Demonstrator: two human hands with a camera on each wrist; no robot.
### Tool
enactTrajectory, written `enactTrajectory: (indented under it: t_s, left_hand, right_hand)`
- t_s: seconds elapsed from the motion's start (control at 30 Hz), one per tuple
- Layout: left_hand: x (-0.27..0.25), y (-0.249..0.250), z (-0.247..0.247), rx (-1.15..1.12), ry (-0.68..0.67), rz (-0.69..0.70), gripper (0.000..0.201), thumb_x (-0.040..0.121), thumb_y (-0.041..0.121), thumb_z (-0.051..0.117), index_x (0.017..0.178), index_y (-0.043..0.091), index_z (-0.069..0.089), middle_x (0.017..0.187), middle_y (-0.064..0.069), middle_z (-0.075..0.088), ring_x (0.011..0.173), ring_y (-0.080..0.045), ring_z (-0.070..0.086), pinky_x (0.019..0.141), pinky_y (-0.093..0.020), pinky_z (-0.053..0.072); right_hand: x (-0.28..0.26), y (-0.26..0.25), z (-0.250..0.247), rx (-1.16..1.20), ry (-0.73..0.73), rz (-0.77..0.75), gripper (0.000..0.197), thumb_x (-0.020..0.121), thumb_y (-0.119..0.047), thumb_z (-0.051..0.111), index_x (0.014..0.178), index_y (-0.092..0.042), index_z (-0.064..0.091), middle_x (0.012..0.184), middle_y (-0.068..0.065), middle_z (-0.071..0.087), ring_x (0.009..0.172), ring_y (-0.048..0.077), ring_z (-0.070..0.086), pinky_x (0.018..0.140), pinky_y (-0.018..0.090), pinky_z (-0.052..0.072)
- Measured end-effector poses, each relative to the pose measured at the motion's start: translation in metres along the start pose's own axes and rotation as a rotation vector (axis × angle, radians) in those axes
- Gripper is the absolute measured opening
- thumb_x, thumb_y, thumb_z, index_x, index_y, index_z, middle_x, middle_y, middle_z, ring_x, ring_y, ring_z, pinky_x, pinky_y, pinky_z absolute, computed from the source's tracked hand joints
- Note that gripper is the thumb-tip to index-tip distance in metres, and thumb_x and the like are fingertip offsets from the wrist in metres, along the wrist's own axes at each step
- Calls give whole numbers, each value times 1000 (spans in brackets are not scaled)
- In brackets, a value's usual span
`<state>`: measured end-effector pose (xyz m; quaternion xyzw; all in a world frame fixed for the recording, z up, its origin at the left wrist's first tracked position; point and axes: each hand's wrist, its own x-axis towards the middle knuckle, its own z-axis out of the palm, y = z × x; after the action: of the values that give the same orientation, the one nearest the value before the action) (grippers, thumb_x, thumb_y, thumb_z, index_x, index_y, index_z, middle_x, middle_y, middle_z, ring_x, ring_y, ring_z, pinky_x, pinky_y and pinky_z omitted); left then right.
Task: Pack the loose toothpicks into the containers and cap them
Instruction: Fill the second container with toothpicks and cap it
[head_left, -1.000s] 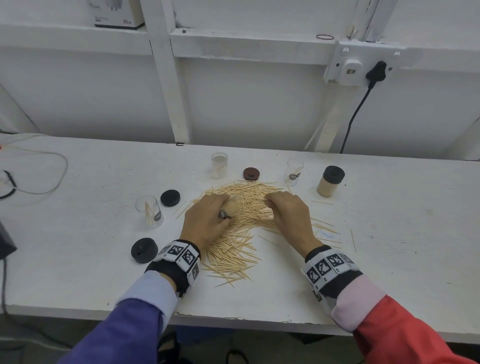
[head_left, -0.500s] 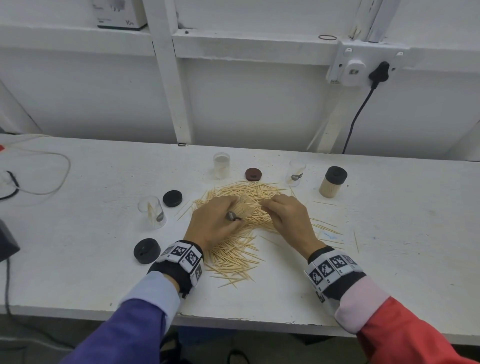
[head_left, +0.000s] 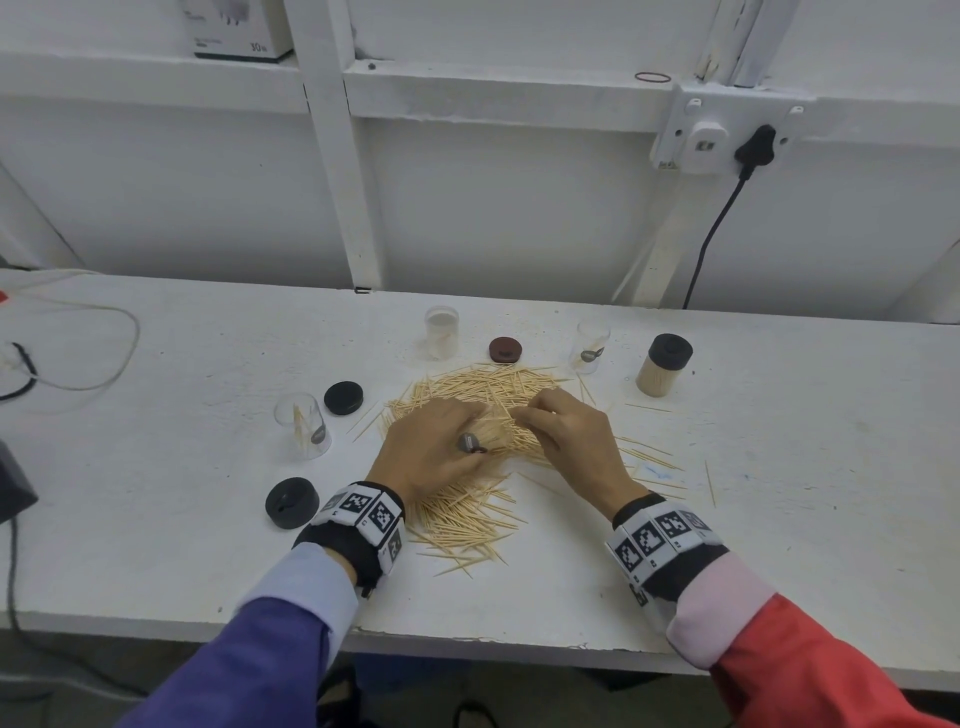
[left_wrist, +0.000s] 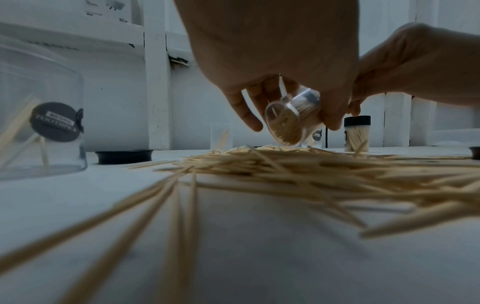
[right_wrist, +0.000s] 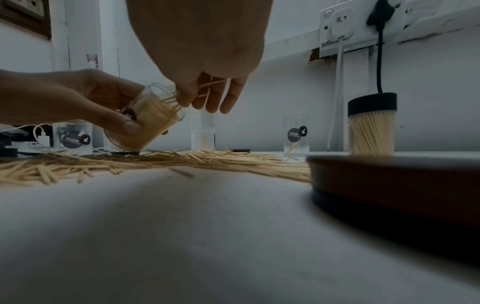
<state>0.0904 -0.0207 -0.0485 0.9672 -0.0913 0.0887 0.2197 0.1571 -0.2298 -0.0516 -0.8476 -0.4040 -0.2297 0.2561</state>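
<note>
Left hand (head_left: 434, 452): we still grip the tilted clear container (right_wrist: 150, 121), nearly full, above the toothpick pile (head_left: 467, 499).
Right hand (head_left: 571, 441): our fingers have closed in, pinching toothpicks at its mouth.

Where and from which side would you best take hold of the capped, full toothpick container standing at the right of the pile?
Probably round the clear wall of the capped container, below its black cap, coming from its open right side. It stands upright and apart, so a sideways grip fits; the loose toothpicks lie to its left.
</note>
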Motion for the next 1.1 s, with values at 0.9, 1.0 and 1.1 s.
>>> enactTrajectory:
  t_s: [0.9, 1.0, 1.1]
  left_hand:
    - [-1, 3, -2, -91, -117, 69, 55, 82, 51, 65, 131, 27, 52, 116, 12, 61, 107, -9, 53, 82, -32, 48]
    - [0, 3, -2, -100, -111, 72, 51, 84, 46, 67, 129, 27, 53, 113, 11, 62, 104, -9, 53, 80, -31, 47]
    - [0, 2, -2, -87, -97, 44, 48, 85, 47, 66, 127, 30, 52, 115, 12, 61, 106, -8, 52, 80, -30, 46]
  right_hand:
    - [1, -3, 0, 174, -67, -31, 6, 85, -10, 66, 82, -7, 71, 83, 4, 61, 66, 20, 60, 51, 32, 51]
    - [0, 0, 4, 208, -100, -52, 13, 80, 5, 69, 89, -3, 73, 86, 8, 61, 73, 22, 60, 57, 34, 53]
    - [0, 0, 6, 238, -135, -62, 37, 76, 18, 59, 103, -4, 73, 95, 9, 61, 86, 19, 57, 65, 29, 51]
